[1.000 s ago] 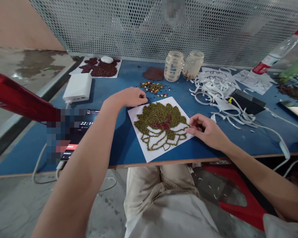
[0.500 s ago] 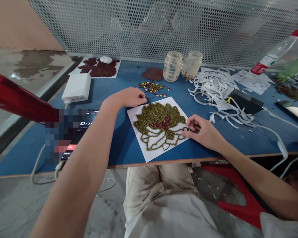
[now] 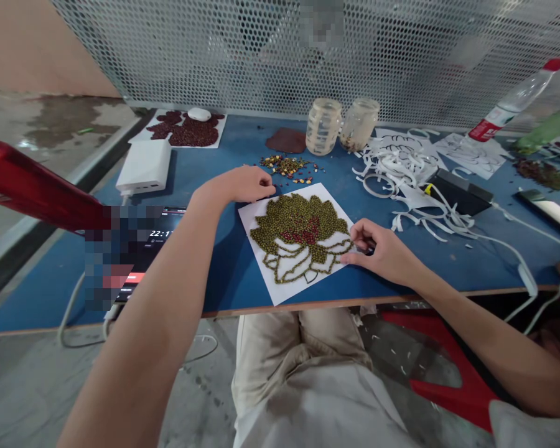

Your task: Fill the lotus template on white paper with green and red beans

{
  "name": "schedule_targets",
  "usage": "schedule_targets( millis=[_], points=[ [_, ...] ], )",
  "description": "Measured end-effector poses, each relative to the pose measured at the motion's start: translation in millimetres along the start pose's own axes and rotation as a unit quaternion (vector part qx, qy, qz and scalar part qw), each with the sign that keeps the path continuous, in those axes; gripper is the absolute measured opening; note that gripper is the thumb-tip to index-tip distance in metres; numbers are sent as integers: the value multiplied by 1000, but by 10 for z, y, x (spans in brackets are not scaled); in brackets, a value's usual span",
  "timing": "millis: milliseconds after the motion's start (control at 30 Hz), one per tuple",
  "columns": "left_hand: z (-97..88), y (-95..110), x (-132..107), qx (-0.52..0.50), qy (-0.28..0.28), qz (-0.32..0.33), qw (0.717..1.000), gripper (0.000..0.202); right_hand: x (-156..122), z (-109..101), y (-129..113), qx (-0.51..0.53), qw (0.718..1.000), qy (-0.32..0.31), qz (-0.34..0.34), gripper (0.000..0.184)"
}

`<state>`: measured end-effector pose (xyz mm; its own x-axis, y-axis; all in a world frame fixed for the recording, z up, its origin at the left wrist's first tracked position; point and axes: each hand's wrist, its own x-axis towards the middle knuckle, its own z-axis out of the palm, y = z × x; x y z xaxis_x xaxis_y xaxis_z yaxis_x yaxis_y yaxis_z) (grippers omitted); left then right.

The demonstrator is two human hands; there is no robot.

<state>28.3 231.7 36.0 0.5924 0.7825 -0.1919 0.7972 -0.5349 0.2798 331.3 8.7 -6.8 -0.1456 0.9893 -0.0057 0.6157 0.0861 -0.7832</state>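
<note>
A white paper sheet [image 3: 251, 218] lies tilted on the blue table, bearing a flower picture [image 3: 303, 227] made of green mung beans with dark red beans in the middle. Some lower petals are only outlined in green, with bare white inside. My left hand [image 3: 248, 183] rests by the sheet's upper left edge, fingers curled in; what they hold, if anything, is hidden. At the right corner of the paper is my right hand [image 3: 378, 249], its thumb on or just over the edge and apart from the bent fingers. Loose mixed beans [image 3: 287, 165] lie beyond the sheet.
Two clear jars [image 3: 324, 127] stand at the back. White paper scraps [image 3: 396, 165], a black box [image 3: 460, 190] with a cable and a plastic bottle [image 3: 513, 102] are on the right. A white power bank [image 3: 144, 165], a red bean picture [image 3: 191, 130] and a red cylinder [image 3: 32, 183] are left.
My right thumb has drawn slightly down and away from the fingers, widening the gap between them. My left hand and the sheet look almost unchanged.
</note>
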Motion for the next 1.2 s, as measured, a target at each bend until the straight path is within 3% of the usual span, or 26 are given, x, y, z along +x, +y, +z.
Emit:
schedule_targets(
  millis=[400,567,733,900,1067,1200],
  points=[
    [6,-20,8,5,7,12,1000,25,9,44,-43,-42,999,27,10,51],
    [-24,2,-27,-11,3,-18,1000,22,-1,42,-58,-36,999,24,-5,49],
    [-90,48,-98,-44,-10,-41,998,26,-15,-8,-58,56,994,89,-11,44],
    [-153,120,-145,-37,-13,-86,996,31,18,-27,-68,35,996,84,-12,42],
    [-172,122,-127,-6,-13,-41,999,37,43,-35,-64,42,995,95,0,42],
    [-180,150,-148,-24,-55,-5,998,37,36,-45,-40,39,995,89,-6,40]
  ],
)
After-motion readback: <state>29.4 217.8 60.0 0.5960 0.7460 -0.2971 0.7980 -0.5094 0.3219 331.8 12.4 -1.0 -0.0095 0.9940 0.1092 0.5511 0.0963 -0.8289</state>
